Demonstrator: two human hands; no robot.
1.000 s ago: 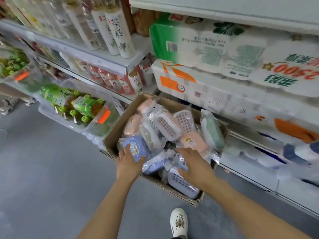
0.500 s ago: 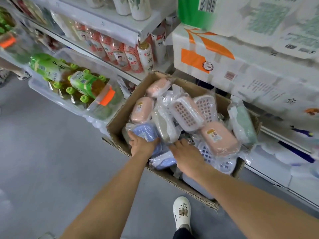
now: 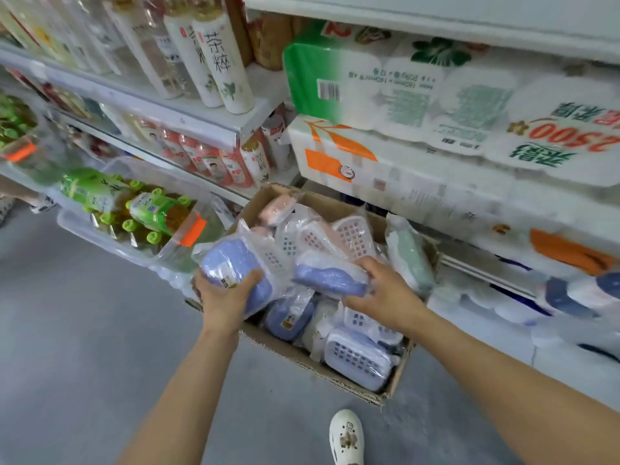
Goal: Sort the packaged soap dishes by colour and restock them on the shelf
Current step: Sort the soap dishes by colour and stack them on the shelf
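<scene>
- Head view: the left hand (image 3: 225,298) grips a blue packaged soap dish (image 3: 231,268), fingers curled round its near end, above the cardboard box's (image 3: 335,369) left edge.
- The right hand (image 3: 385,293) pinches a second blue soap dish (image 3: 330,278) over the box.
- More wrapped dishes, pink (image 3: 280,204), green (image 3: 411,255) and blue, fill the box on the floor below the shelf (image 3: 188,120).

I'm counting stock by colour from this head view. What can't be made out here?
- Lower layers of the cardboard box: hidden under the top soap dishes.
- Label on the blue soap dish in the left hand: too small and partly under the thumb.
- The blue soap dish in the right hand: its far end is covered by the fingers.
- Shelf goods at far right: blurred and cut by the edge.
</scene>
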